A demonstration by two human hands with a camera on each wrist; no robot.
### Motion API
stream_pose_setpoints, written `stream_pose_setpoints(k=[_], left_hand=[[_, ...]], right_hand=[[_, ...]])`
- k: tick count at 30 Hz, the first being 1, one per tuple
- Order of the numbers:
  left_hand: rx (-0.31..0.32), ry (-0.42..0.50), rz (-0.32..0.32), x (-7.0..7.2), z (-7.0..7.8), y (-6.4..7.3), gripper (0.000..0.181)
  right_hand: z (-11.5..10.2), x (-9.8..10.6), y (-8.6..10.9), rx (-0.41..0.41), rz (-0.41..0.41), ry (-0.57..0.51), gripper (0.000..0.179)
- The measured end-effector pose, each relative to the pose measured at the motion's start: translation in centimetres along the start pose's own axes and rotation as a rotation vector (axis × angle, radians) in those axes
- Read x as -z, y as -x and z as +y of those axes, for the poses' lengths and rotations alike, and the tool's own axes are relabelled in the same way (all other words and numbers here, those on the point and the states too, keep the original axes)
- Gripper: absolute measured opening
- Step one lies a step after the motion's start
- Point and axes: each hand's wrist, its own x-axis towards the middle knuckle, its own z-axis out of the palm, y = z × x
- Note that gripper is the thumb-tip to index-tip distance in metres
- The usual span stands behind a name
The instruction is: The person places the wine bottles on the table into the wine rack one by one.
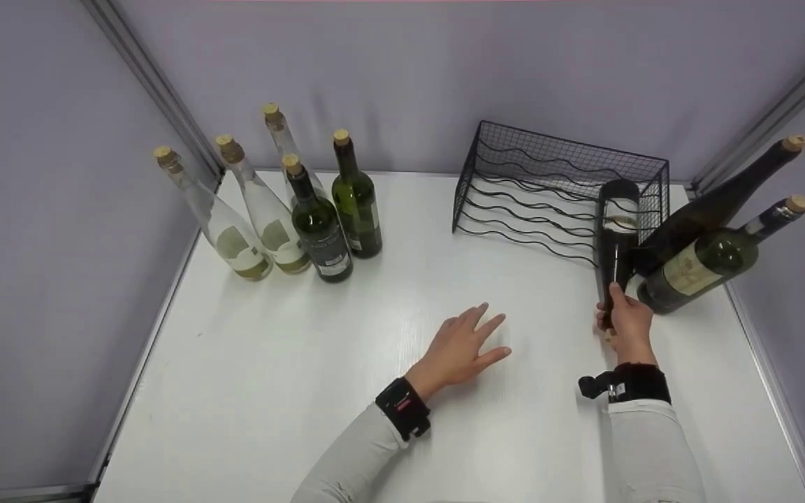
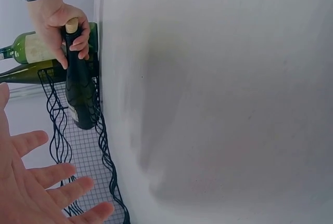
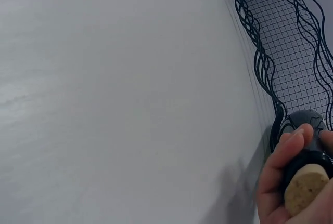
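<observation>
My right hand (image 1: pixel 632 323) grips the neck of a dark wine bottle (image 1: pixel 617 241) that lies with its base in the right end of a black wire wine rack (image 1: pixel 528 237). Its cork (image 3: pixel 307 186) points back toward me in the right wrist view. The bottle's lower body rests among the rack's wavy wires in the left wrist view. Over the middle of the table, my left hand (image 1: pixel 457 349) is spread with straight fingers and holds nothing. The rack's lower wavy wires (image 2: pixel 106 151) also show beside the left hand's fingers.
Two corked bottles, one dark and slender (image 1: pixel 717 195), one green with a cream label (image 1: pixel 696 269), stand right of the rack. At the left stand several clear bottles (image 1: pixel 235 244) and two green ones (image 1: pixel 357 202). Walls bound the white table (image 1: pixel 270 391) at back and sides.
</observation>
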Motion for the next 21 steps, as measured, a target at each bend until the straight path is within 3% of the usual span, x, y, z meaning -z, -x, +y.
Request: stream_pose_setpoints(k=[7, 13, 21], left_hand=[[0.004, -0.005, -0.004, -0.2, -0.09, 0.1, 0.068], [-0.009, -0.004, -0.003, -0.21, -0.09, 0.11, 0.068], [0.011, 0.005, -0.019, -0.2, -0.14, 0.15, 0.067]], right_hand=[[0.42, -0.29, -0.51, 0.002, -0.056, -0.018, 0.052], [0.19, 0.26, -0.61, -0.046, -0.139, -0.05, 0.049], [-0.25, 0.54, -0.59, -0.064, -0.164, -0.018, 0.047]])
